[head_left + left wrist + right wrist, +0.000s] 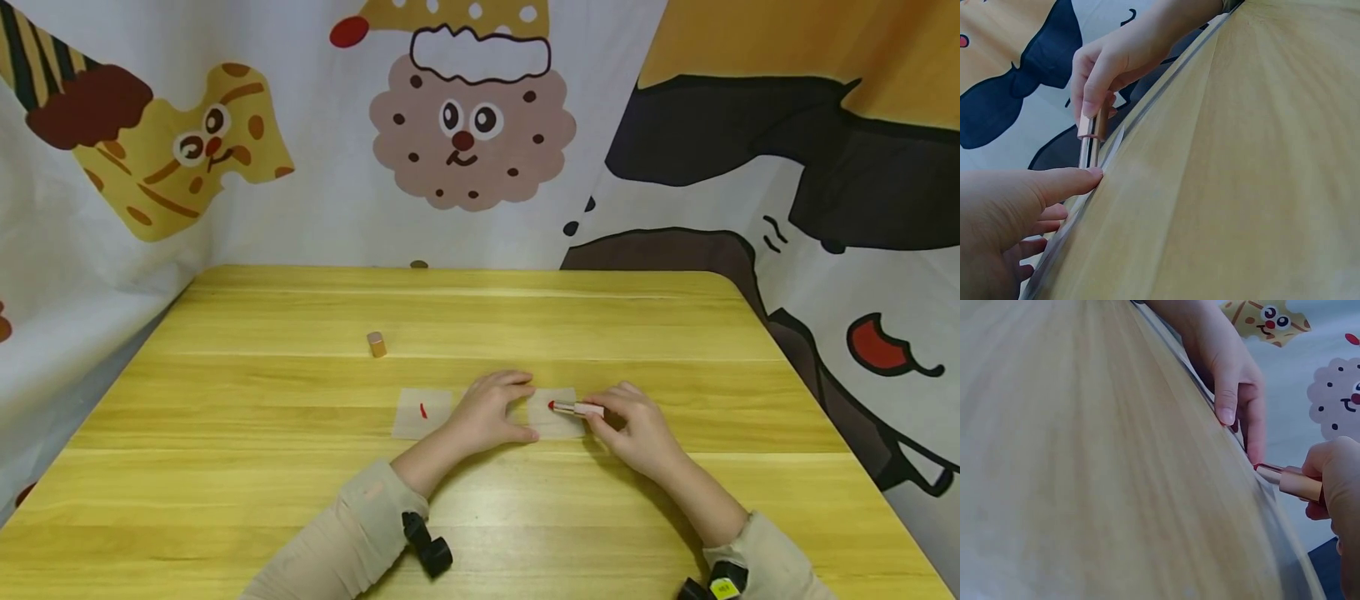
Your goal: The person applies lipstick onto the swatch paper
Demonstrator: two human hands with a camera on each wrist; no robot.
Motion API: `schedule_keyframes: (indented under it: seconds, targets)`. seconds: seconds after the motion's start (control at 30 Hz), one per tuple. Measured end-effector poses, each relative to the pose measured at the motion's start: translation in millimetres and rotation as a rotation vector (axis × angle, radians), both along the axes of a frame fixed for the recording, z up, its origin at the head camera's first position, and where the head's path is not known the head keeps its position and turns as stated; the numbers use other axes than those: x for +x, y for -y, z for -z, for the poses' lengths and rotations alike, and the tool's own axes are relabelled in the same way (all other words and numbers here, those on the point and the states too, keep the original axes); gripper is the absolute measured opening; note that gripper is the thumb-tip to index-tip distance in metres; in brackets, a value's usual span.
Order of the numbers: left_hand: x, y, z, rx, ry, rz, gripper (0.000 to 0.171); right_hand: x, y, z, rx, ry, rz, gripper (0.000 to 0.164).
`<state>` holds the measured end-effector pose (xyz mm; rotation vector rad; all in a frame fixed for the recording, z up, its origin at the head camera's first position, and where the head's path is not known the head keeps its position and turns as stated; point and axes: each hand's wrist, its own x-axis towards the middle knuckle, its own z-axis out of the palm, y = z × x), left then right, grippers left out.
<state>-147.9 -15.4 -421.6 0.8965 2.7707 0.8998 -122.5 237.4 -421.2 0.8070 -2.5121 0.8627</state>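
My right hand [636, 429] pinches a lipstick [579, 408] between thumb and fingers. Its red tip points left, right over a small pale square of paper [557, 428]. On the left edge of that square, my left hand [487, 415] rests its fingertips, thumb and fingers spread apart and fairly straight. Beyond that wrist, partly behind it, lies a second paper square [407, 426] bearing a short red stroke [423, 411]. In the right wrist view, the lipstick tube [1297, 484] shows a rose-gold body.
A small gold-coloured lipstick cap [377, 344] stands farther back on the wooden table [225, 483], left of the hands. Behind the table's far edge hangs a curtain [300, 225] printed with cartoon food.
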Motion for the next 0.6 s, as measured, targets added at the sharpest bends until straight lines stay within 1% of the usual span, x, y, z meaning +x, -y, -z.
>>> schedule_keyframes:
  seconds: [0.3, 0.6]
  targets:
    - [0.0, 0.1, 0.1, 0.0, 0.004, 0.0, 0.069, -1.2, -0.9, -4.4, 0.032, -0.04, -0.031, 0.011]
    - [-0.5, -0.1, 0.7, -0.003, 0.006, -0.001, 0.069, 1.5, -2.6, -11.8, 0.067, -0.033, -0.042, 0.01]
